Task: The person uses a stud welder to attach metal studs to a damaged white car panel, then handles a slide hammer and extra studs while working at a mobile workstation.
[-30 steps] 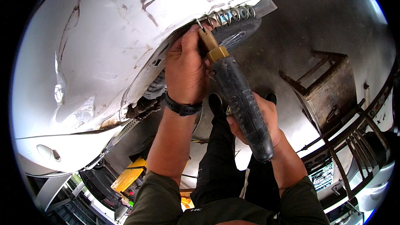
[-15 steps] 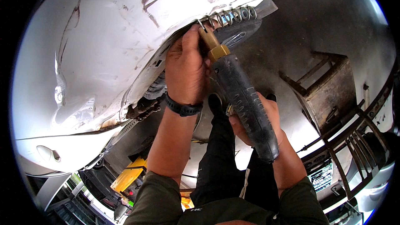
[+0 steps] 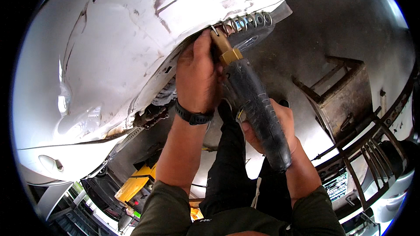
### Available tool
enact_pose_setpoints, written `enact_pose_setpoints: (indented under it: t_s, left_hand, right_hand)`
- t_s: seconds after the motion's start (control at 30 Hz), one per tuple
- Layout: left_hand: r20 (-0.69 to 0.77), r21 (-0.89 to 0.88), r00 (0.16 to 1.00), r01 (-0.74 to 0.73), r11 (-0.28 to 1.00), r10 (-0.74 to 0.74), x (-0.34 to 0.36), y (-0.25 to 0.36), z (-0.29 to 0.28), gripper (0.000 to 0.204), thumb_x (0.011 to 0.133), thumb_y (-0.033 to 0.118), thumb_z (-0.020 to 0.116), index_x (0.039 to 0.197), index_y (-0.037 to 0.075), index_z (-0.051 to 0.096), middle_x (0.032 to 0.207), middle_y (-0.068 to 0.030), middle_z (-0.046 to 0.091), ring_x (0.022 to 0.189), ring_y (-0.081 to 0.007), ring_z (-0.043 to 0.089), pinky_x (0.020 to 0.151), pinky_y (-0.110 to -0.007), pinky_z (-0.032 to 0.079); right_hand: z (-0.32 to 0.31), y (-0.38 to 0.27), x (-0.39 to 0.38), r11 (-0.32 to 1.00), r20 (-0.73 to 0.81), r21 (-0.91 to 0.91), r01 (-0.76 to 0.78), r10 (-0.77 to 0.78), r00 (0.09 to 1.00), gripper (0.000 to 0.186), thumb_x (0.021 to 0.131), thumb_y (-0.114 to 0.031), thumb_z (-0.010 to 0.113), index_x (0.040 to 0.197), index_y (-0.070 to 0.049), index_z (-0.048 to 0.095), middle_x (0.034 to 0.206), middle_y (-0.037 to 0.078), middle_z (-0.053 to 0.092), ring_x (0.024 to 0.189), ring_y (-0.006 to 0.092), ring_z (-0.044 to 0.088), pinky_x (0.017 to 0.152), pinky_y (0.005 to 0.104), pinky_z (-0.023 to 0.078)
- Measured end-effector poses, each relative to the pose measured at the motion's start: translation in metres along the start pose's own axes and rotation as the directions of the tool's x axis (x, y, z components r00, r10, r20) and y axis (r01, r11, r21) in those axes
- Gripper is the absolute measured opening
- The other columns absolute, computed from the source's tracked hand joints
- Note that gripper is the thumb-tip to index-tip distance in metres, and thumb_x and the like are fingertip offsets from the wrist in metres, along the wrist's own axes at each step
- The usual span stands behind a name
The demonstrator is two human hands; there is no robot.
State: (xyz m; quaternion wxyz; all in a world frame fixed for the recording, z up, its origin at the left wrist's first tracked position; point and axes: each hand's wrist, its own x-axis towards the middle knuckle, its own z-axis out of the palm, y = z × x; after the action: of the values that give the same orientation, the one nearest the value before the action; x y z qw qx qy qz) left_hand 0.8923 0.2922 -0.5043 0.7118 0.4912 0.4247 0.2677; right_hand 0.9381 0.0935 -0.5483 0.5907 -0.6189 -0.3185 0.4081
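Observation:
My right hand [image 3: 283,120] is wrapped round the black, ribbed grip of a dent-puller welding gun [image 3: 253,100]. Its brass-coloured head [image 3: 230,55] points up at the lower edge of a scuffed white car body panel [image 3: 118,61], with a slim metal piece at the tip touching or nearly touching that edge. Beside the tip, my left hand [image 3: 194,78], a black band on its wrist, is closed with the thumb up at the panel edge. What its fingers grip is hidden behind the hand and gun. Several metal rings [image 3: 249,21] stand in a row along the edge, right of the tip.
A tyre [image 3: 251,39] sits behind the rings. On the floor to the right stands a rusty metal stool or stand [image 3: 345,98], with a dark slatted metal frame [image 3: 380,157] nearer. A yellow machine [image 3: 135,183] is at lower left, below the car's door handle [image 3: 50,162].
The view has shifted slightly, so the panel and rings sit a little lower and further right. Both hands and the gun keep nearly the same place against the panel edge.

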Motion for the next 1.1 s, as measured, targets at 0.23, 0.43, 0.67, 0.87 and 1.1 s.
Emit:
enact_pose_setpoints:
  t_s: [0.23, 0.43, 0.67, 0.87, 1.1]
  left_hand:
    - [-0.001, 0.03, 1.0, -0.01, 0.999, 0.01, 0.001, 0.001, -0.003, 0.027, 0.104, 0.025, 0.055, 0.095, 0.003, 0.067, 0.076, -0.0012, 0.062, 0.064, -0.0101, 0.058, 0.056, -0.027, 0.044]
    - [0.003, 0.052, 0.999, -0.034, 0.998, 0.034, 0.002, 0.0, -0.003, 0.027, 0.104, 0.024, 0.054, 0.094, 0.002, 0.067, 0.075, -0.0018, 0.062, 0.065, -0.0111, 0.058, 0.057, -0.028, 0.044]
    - [0.205, 0.715, 0.904, -0.4, 0.573, 0.375, -0.016, -0.008, -0.024, 0.028, 0.105, 0.023, 0.053, 0.093, 0.0, 0.066, 0.075, -0.0026, 0.062, 0.066, -0.0122, 0.059, 0.057, -0.03, 0.045]
    - [-0.187, 0.417, 0.952, 0.301, 0.857, -0.243, -0.092, -0.074, -0.059, 0.026, 0.106, 0.024, 0.053, 0.096, 0.002, 0.065, 0.07, -0.0011, 0.057, 0.053, -0.0092, 0.047, 0.047, -0.026, 0.036]
    - [0.023, 0.105, 0.841, 0.536, 0.838, -0.541, -0.144, -0.133, -0.072, 0.028, 0.107, 0.031, 0.054, 0.097, 0.007, 0.064, 0.066, 0.0041, 0.049, 0.052, -0.0045, 0.041, 0.045, -0.022, 0.029]
  right_hand:
    - [-0.003, -0.003, 0.005, 0.992, 0.019, -0.074, 0.106, -0.105, 0.994, 0.03, 0.086, -0.01, 0.078, 0.111, -0.001, 0.064, 0.093, 0.005, 0.071, 0.08, 0.0109, 0.069, 0.072, 0.0257, 0.056]
    - [-0.003, -0.003, 0.002, 0.989, 0.042, -0.132, 0.073, -0.068, 0.997, 0.029, 0.084, -0.007, 0.077, 0.109, -0.002, 0.064, 0.092, 0.004, 0.07, 0.079, 0.0111, 0.069, 0.071, 0.0255, 0.056]
    - [0.003, -0.005, -0.002, 0.999, 0.005, 0.05, -0.012, 0.011, 1.0, 0.046, 0.077, -0.029, 0.076, 0.112, -0.001, 0.065, 0.097, 0.017, 0.068, 0.087, 0.0358, 0.066, 0.079, 0.0384, 0.051]
    - [-0.002, -0.012, 0.002, 0.997, 0.002, -0.05, 0.061, -0.061, 0.998, 0.027, 0.081, -0.003, 0.077, 0.105, -0.002, 0.064, 0.088, 0.005, 0.069, 0.076, 0.0127, 0.069, 0.069, 0.0257, 0.054]
    - [-0.01, -0.012, 0.002, 1.0, 0.029, -0.004, 0.01, -0.01, 1.0, 0.044, 0.08, -0.03, 0.074, 0.109, 0.001, 0.063, 0.093, 0.018, 0.065, 0.082, 0.0379, 0.064, 0.074, 0.0402, 0.05]
